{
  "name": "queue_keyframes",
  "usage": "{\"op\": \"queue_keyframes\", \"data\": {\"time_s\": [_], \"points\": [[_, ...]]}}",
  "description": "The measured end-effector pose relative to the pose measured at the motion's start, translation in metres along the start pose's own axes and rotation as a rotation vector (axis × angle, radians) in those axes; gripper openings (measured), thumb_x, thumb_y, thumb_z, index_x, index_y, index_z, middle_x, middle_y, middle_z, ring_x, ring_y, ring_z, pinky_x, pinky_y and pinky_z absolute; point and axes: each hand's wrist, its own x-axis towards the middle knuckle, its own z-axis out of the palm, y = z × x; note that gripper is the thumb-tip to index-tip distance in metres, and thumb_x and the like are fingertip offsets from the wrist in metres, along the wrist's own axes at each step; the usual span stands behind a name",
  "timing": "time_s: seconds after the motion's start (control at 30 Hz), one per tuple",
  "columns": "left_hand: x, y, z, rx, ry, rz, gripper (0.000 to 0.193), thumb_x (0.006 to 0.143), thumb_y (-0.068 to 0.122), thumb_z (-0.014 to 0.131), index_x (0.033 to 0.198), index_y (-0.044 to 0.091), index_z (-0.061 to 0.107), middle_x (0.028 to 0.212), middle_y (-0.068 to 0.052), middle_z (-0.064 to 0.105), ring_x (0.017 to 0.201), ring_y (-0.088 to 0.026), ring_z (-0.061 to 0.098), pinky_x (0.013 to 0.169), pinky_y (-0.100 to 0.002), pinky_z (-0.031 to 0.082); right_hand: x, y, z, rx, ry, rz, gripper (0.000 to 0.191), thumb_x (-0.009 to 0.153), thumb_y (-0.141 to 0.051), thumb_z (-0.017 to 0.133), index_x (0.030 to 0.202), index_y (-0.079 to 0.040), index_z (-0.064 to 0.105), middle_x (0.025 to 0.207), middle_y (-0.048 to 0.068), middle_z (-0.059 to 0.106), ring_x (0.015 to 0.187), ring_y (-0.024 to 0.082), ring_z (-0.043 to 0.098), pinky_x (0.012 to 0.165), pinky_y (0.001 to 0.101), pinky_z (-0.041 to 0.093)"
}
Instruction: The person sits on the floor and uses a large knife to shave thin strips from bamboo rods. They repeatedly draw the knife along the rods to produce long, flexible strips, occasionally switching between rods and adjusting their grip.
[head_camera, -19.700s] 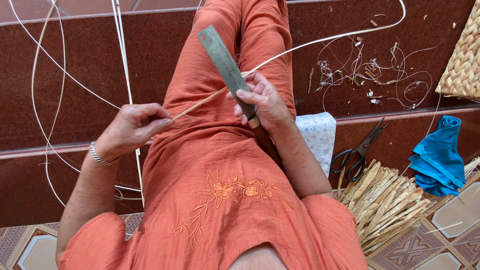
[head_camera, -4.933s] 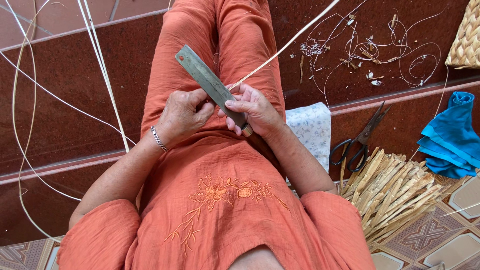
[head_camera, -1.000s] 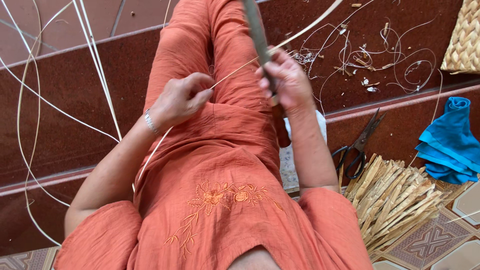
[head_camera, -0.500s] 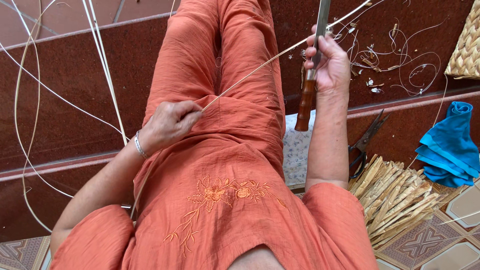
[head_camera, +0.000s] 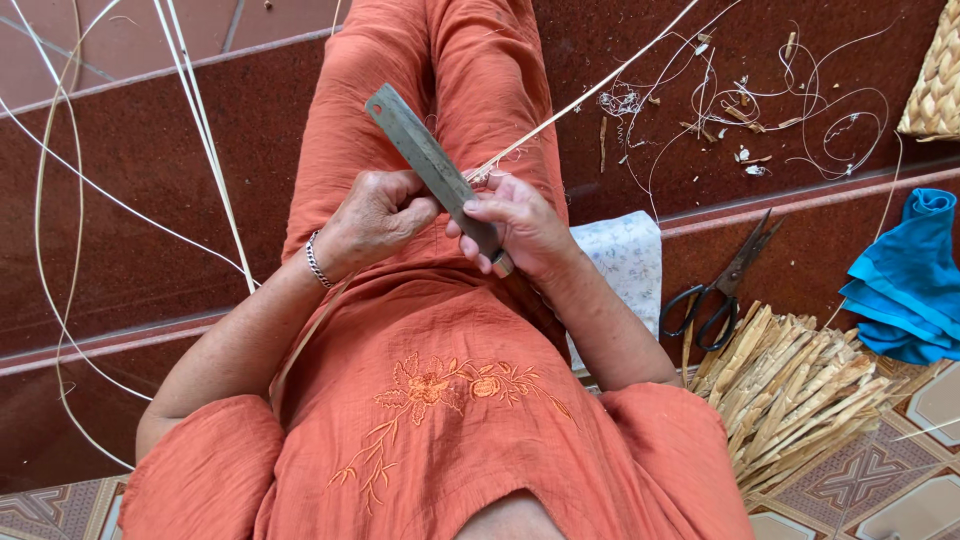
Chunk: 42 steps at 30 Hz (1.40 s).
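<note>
Fingers of your right hand (head_camera: 520, 225) clamp the knife (head_camera: 432, 165), blade slanting up and left past your left hand (head_camera: 375, 215), which pinches the pale strip (head_camera: 590, 95) beneath the blade. Keep the edge shallow and pull steadily. Beyond your right hand, scissors (head_camera: 722, 285) lie apart.

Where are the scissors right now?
The black-handled scissors lie right of the person, between the patterned white cloth and the blue cloth.
</note>
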Motion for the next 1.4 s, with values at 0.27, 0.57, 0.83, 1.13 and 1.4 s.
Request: {"op": "queue_keyframes", "data": {"time_s": [0.27,0.57,0.83,1.13,1.4], "points": [[-0.009,0.001,0.001,-0.003,0.013,0.156,0.016,0.095,0.005,0.064,0.107,0.001,0.075,0.073,-0.012,0.068,0.059,-0.009,0.062,0.051,-0.029,0.049,-0.004,0.015,0.001,0.011,-0.051,-0.027,0.037,0.099,-0.003,0.063,0.13,-0.004,0.041,0.092,0.021,0.071,0.066,0.023,0.071,0.046,0.0309,0.056],[-0.022,0.024,0.003,0.191,0.095,0.312,0.01,0.095,0.007,0.07,0.104,0.002,0.074,0.082,-0.018,0.071,0.065,-0.028,0.072,0.054,-0.036,0.053,-0.004,0.015,-0.014,0.035,-0.047,-0.097,0.032,0.101,-0.001,0.062,0.128,-0.001,0.044,0.094,0.024,0.071,0.068,0.025,0.072,0.048,0.0308,0.056],[-0.039,0.021,0.0,0.278,0.112,0.344,0.009,0.094,0.007,0.074,0.101,0.003,0.074,0.08,-0.018,0.071,0.066,-0.029,0.072,0.055,-0.036,0.054,-0.002,0.01,-0.028,0.081,-0.017,-0.113,0.026,0.101,0.0,0.059,0.123,-0.002,0.045,0.093,0.022,0.072,0.066,0.024,0.072,0.047,0.0301,0.056],[-0.069,0.026,-0.014,0.299,0.107,0.343,0.013,0.091,0.004,0.074,0.104,0.001,0.073,0.079,-0.015,0.073,0.066,-0.024,0.073,0.057,-0.033,0.055,-0.003,-0.002,-0.043,0.073,0.033,-0.192,0.019,0.101,0.001,0.06,0.118,-0.001,0.05,0.091,0.022,0.071,0.064,0.025,0.07,0.047,0.0321,0.055],[-0.089,0.034,-0.021,0.341,0.117,0.342,0.017,0.089,0.004,0.076,0.105,0.001,0.074,0.085,-0.016,0.075,0.07,-0.024,0.075,0.059,-0.032,0.057,-0.004,-0.01,-0.053,0.073,0.041,-0.23,0.021,0.1,0.0,0.059,0.116,-0.004,0.048,0.091,0.022,0.072,0.065,0.025,0.072,0.047,0.0323,0.056]]}}
